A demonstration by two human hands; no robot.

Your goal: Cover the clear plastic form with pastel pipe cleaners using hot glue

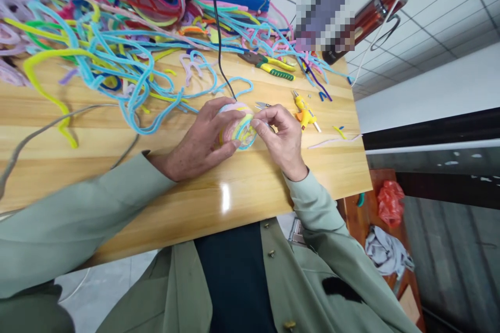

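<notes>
Right now it's all about the coiled face of the striped fuzzy roll (247, 134), turned towards the right hand (284, 139) and sitting squarely between the two sets of fingers. The left hand (197, 140) has the greater share of it: those fingers curve around the far-left side, forefinger over the top, thumb braced along the lower edge near the coil. And over on the other side, the right thumb and forefinger close in a small pinch at the roll's upper right edge, touching it, though whether a strand's end sits between them I can't tell. The roll is stubby, no strong long axis, its winding seeming to point from the left palm out to the right fingertips. Just beyond those right fingertips lie small snips (262, 105); farther right of them, well apart, the yellow glue gun (306, 113) rests on the table (258, 187).
</notes>
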